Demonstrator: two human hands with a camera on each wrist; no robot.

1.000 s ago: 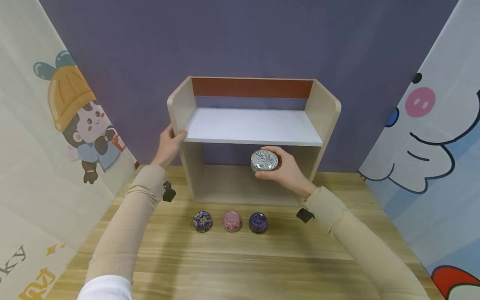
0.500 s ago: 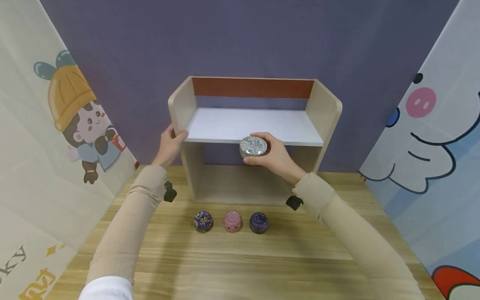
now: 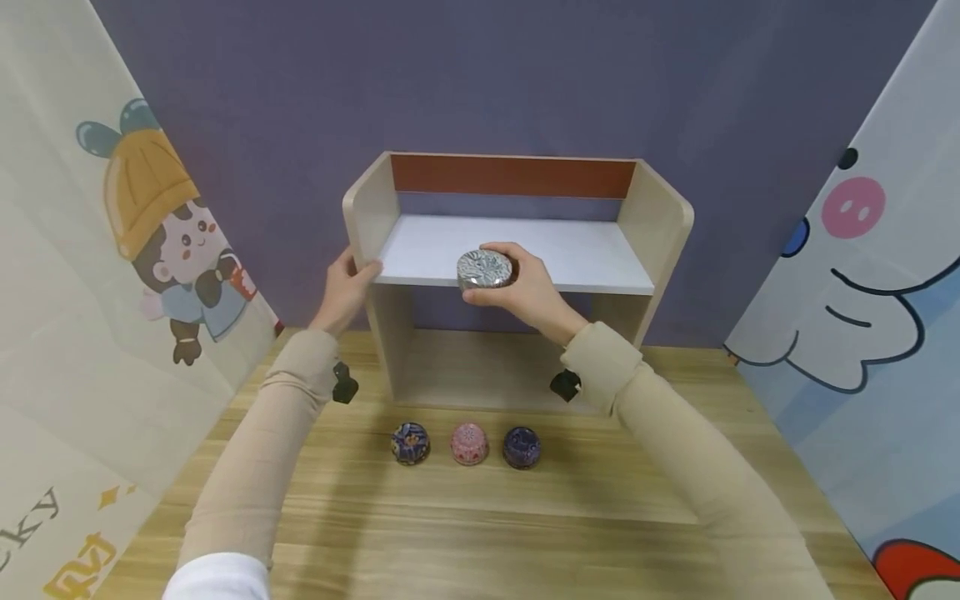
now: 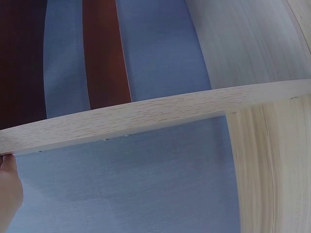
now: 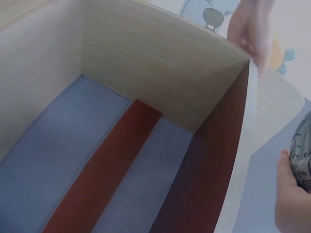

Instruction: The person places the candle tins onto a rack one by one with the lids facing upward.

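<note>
My right hand (image 3: 534,292) holds a round silver patterned tin (image 3: 483,269) between thumb and fingers. It is in front of the white upper board (image 3: 570,248) of a small two-tier shelf (image 3: 667,225), around that board's front edge. At the right of the right wrist view, only part of the tin (image 5: 302,155) shows. My left hand (image 3: 343,292) grips the front edge of the shelf's left side panel, its thumb at the white board's corner; some fingers are hidden behind the panel. At the left edge of the left wrist view, part of this hand touches the panel (image 4: 146,116).
Before the shelf, on the wooden table (image 3: 450,533), three small tins stand in a row: a blue-and-gold one (image 3: 410,443), a pink one (image 3: 469,443) and a dark purple one (image 3: 522,447). A grey-blue wall (image 3: 510,75) rises behind; printed cloths hang at both sides.
My right hand has carried the silver tin up and to the left, from in front of the lower compartment to the upper board's edge. The left hand stays on the side panel.
</note>
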